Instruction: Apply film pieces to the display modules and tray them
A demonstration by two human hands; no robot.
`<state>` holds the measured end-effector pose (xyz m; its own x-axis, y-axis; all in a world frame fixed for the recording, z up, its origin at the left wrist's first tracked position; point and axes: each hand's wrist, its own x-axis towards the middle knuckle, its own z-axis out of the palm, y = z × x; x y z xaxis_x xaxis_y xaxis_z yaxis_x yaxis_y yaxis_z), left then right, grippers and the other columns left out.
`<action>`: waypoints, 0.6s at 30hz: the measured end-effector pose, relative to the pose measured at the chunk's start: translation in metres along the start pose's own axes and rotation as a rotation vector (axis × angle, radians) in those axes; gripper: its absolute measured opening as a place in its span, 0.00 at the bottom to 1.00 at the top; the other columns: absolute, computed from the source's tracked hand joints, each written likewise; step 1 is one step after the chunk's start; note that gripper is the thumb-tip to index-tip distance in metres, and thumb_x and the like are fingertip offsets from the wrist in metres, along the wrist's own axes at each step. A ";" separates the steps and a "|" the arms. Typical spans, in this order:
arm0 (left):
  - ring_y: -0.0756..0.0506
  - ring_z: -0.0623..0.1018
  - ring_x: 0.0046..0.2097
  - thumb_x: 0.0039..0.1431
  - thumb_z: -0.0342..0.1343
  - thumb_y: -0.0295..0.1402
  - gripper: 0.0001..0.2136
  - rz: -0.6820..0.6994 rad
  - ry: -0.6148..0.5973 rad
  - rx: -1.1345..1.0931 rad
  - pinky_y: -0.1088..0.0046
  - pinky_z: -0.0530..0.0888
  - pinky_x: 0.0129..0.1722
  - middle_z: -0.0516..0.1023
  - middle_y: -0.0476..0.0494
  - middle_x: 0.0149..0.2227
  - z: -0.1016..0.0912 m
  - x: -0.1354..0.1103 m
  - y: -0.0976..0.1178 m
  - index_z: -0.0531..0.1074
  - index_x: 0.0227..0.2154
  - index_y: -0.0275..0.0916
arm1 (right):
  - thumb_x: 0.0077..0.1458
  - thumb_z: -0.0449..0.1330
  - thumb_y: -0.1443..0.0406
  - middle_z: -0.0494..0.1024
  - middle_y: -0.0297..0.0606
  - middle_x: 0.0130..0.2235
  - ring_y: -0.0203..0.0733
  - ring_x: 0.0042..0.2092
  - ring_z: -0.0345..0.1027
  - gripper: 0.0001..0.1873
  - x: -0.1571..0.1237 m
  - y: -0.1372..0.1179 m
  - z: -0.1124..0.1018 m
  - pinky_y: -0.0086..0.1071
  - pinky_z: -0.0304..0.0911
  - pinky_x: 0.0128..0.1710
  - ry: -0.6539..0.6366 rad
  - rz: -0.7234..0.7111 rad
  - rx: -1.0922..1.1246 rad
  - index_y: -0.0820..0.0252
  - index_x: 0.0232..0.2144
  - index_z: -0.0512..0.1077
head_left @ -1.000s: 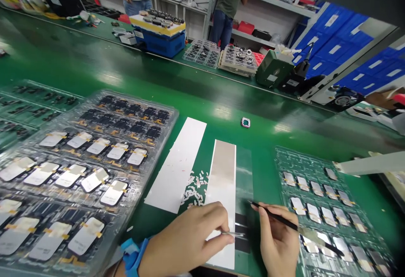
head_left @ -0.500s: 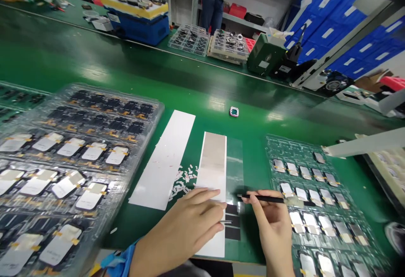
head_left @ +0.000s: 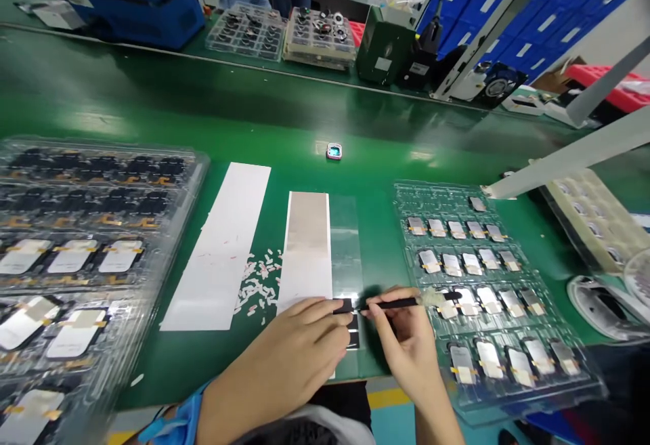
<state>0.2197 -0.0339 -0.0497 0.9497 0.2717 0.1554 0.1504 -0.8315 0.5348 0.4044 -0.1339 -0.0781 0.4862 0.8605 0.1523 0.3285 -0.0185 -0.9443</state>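
Desk: green desk (head_left: 152, 120) under my view.
Left tray (head_left: 200, 160): far rows bare black, near rows pale-sheeted.
Right tray (head_left: 401, 191): pale sheets throughout.
Hands: near each other, not touching. Right hand (head_left: 406, 336) pinches black-handled tweezers (head_left: 393, 303).
Left hand (head_left: 299, 343): on black strips (head_left: 353, 340), near edge; grip unclear.

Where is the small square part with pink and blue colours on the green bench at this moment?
In the head view, the small square pink-and-blue part sits on the green bench, just beyond the far end of the silver-topped white strip, up and right of the wider white strip.
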 end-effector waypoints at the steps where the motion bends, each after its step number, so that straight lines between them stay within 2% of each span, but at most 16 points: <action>1: 0.40 0.70 0.61 0.70 0.48 0.27 0.11 -0.002 -0.002 -0.002 0.55 0.70 0.60 0.77 0.42 0.54 0.000 -0.001 0.000 0.70 0.51 0.36 | 0.62 0.60 0.67 0.70 0.36 0.39 0.37 0.38 0.75 0.05 0.000 0.001 0.000 0.30 0.75 0.37 0.000 0.007 0.006 0.55 0.40 0.68; 5: 0.41 0.70 0.61 0.69 0.49 0.26 0.13 -0.016 -0.014 -0.019 0.57 0.69 0.61 0.76 0.42 0.56 0.001 -0.002 0.002 0.69 0.53 0.36 | 0.62 0.60 0.66 0.71 0.36 0.39 0.37 0.37 0.75 0.05 0.000 0.002 0.000 0.31 0.74 0.37 -0.009 0.045 0.035 0.56 0.41 0.67; 11: 0.40 0.71 0.59 0.68 0.49 0.25 0.13 -0.031 -0.014 -0.035 0.55 0.70 0.61 0.77 0.41 0.54 -0.002 0.003 0.004 0.69 0.53 0.36 | 0.63 0.60 0.65 0.71 0.35 0.40 0.37 0.38 0.75 0.06 -0.001 0.003 -0.001 0.32 0.73 0.38 -0.002 0.064 0.038 0.54 0.41 0.67; 18: 0.40 0.71 0.60 0.70 0.48 0.26 0.12 -0.045 -0.013 -0.060 0.58 0.70 0.60 0.77 0.40 0.53 -0.003 0.004 0.003 0.70 0.52 0.34 | 0.62 0.61 0.64 0.73 0.36 0.39 0.38 0.39 0.75 0.06 -0.001 0.002 -0.002 0.32 0.73 0.39 -0.009 0.087 0.056 0.55 0.41 0.67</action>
<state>0.2233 -0.0341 -0.0446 0.9458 0.3021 0.1195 0.1770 -0.7877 0.5901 0.4057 -0.1360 -0.0801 0.5036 0.8614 0.0663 0.2396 -0.0655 -0.9686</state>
